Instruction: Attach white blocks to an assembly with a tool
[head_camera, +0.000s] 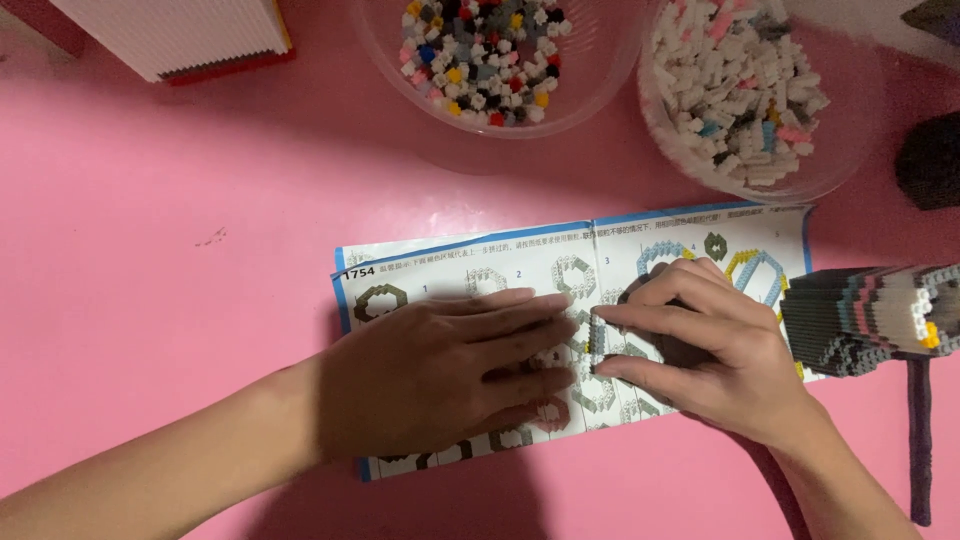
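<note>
The sheet lies flat on the pink table. The left hand presses it, open and flat. The right hand pinches a small grey piece over the sheet. Two bowls of bricks stand behind; a grey model is just right.

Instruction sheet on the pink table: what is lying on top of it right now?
Both hands rest on the instruction sheet: the left hand flat, the right hand over a small dark brick piece. Printed ring diagrams show around them; the diagrams beneath the hands are covered.
</note>
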